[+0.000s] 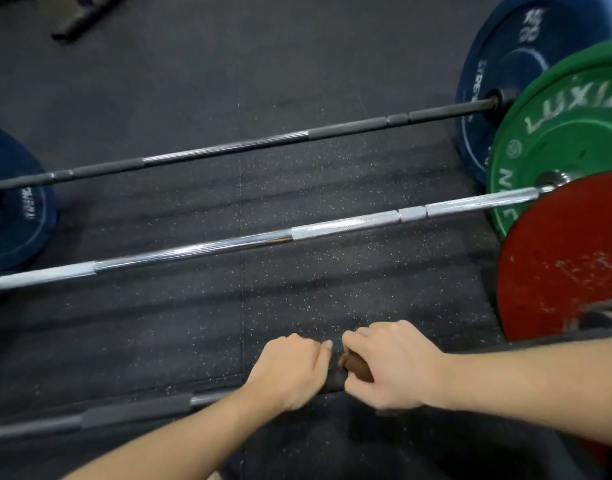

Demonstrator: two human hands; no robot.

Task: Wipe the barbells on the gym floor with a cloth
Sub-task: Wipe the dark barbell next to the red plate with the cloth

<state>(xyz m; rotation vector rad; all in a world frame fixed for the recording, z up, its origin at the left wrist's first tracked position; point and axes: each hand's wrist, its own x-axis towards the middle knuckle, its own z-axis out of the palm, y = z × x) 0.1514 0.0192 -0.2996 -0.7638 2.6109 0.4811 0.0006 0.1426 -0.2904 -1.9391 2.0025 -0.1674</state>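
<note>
Hands clamp the nearest barbell [138, 411], left hand [290, 370] beside right hand [391, 370]; open floor [193, 323] beyond.

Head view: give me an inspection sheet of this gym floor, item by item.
Surface: black speckled rubber floor, with a seam running down the middle.
Job's things: near barbell with red plate, under both hands; chrome middle barbell with green plate; far barbell with blue plates; brown cloth on the near barbell.
Clutter: nothing seen.
Grips: left hand curled round the near barbell; right hand curled round the cloth.
Cables: nothing seen.
Surroundings: dark equipment base at top left, cut off by the frame.
</note>
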